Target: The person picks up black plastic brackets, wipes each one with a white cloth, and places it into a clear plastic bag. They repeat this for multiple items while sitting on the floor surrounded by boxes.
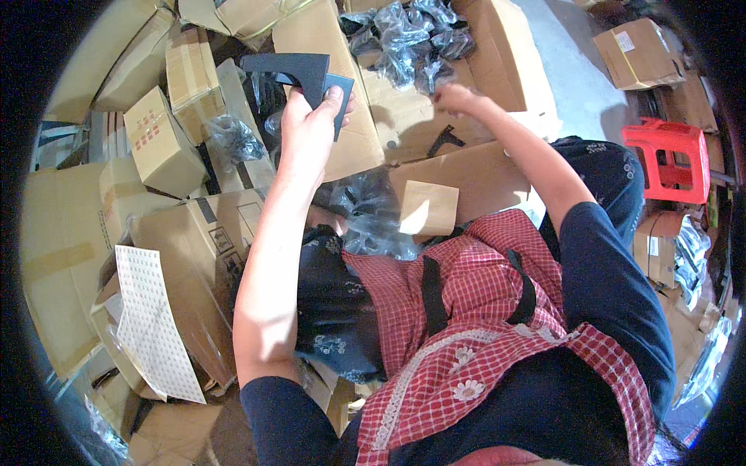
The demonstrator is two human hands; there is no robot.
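Note:
My left hand [311,116] is closed around black L-shaped plastic pieces [309,68], apparently two held together, with the thumb pressed on top. They are raised over the left flap of an open carton [509,58]. Inside that carton, black parts in clear plastic bags [400,39] lie heaped at the far end. My right hand [457,99] reaches in, its fingers curled at the near end of a clear plastic bag [432,74]; the fingertips are small and partly hidden. A loose black angled part [447,140] lies on the carton's floor, just nearer than my right hand.
Near the open carton, a small cardboard box [430,207] sits by my lap beside clear plastic wrap [369,225]. Several cartons [163,140] crowd the left, with a dotted label sheet [155,318] nearby. A red plastic stool [667,161] stands at the right.

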